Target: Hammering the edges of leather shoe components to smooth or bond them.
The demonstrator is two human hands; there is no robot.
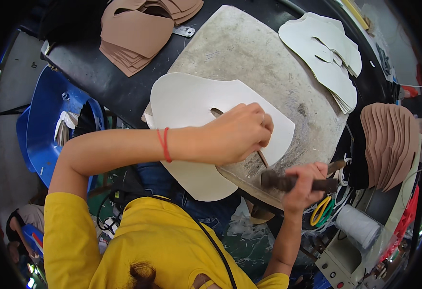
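A white, curved shoe-upper piece (187, 98) with a slit in its middle lies on the worn grey board. Over its right part is my left hand (240, 132), fingers closed and pinching at its inner edge. Just below those fingertips a narrow brown strip (263, 159) shows along the edge; whether it is separate or the piece's underside I cannot tell. My right hand (307, 185) is wrapped round a hammer (280, 181), slightly blurred, its dark head close to the board's near edge. The fingertips of my left hand are partly hidden.
The grey board (240, 43) rests on a black table (81, 60). Stacked brown pieces (136, 36) lie at the far left, white ones (317, 48) at the far right, and more brown pieces (389, 144) at right. A blue bin (45, 106) stands left; a white thread spool (357, 225) sits lower right.
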